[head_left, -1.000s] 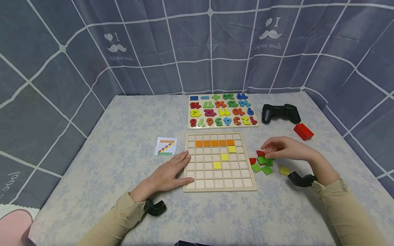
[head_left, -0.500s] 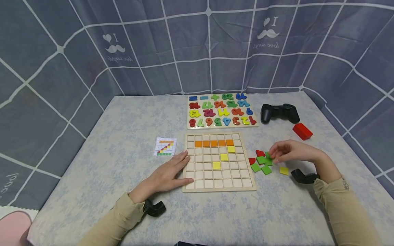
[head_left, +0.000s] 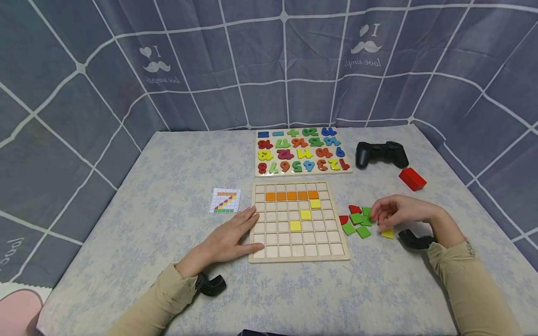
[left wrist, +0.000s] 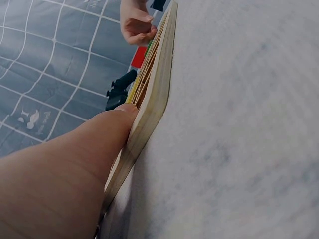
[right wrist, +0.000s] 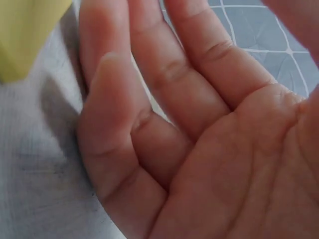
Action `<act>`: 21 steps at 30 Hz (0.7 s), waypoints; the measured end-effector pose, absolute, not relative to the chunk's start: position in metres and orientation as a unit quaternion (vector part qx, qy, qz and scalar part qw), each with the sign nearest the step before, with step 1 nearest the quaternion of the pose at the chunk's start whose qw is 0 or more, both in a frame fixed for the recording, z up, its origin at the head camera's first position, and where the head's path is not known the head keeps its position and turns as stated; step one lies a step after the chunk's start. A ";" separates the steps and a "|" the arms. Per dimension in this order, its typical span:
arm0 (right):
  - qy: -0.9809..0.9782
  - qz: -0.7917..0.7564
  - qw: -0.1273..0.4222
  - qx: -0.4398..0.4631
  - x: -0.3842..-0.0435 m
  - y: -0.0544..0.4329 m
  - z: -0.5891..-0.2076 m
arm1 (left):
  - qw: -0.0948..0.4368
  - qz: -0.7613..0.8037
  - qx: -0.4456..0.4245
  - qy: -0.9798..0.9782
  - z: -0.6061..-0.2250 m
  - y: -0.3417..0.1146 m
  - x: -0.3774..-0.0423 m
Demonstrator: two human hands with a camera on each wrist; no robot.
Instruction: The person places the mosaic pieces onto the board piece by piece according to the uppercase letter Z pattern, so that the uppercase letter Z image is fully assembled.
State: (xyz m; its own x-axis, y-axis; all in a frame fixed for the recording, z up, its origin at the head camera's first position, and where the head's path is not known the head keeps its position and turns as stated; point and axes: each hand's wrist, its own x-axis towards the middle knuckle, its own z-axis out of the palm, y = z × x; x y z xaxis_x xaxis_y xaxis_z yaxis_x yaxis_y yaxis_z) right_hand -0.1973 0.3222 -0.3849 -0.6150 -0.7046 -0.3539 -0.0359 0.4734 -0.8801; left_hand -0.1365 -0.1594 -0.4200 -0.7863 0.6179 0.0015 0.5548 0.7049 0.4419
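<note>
As right hand (head_left: 399, 211) shifts, it nears yellow tile (head_left: 388, 234).

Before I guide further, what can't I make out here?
Right hand: whether it holds anything; right wrist view's top edge crops some fingertips.
Loose yellow tile: partly behind that hand in head view, cropped by right wrist view's corner.
Wooden board: left rim partly under the left hand, head view.
Black object: head view, cut off by bottom edge.
</note>
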 end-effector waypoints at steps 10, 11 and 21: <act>0.768 -0.455 0.388 -0.231 -0.197 0.326 -0.389 | 0.072 0.214 0.320 0.920 -0.420 -0.159 -0.137; 0.769 -0.453 0.388 -0.232 -0.197 0.326 -0.389 | 0.072 0.214 0.320 0.920 -0.420 -0.159 -0.137; 0.798 -0.411 0.375 -0.232 -0.196 0.321 -0.387 | 0.074 0.215 0.318 0.920 -0.420 -0.159 -0.137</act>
